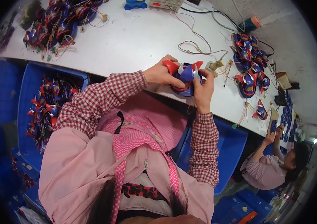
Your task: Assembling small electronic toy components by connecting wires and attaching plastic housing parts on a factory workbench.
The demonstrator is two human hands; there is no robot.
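Note:
A blue plastic toy part (187,74) with red and silver horn-like points is held between my two hands at the front edge of the white table. My left hand (164,72) grips its left side, the thumb lying across the lower front. On the other side, my right hand (204,89) pinches it near a silver point and a red one. A round dark blue base shows beneath the part. Just right of my right fingers lies a small tan-and-metal piece (214,66) joined to thin wires (199,36).
Wired toy parts pile up at the far left (59,24) and right (250,63) of the table. A blue bin (23,112) holds more, left of me; another blue bin (228,149) stands right. A grey box with controls (166,3) sits behind. A co-worker (268,168) works at right.

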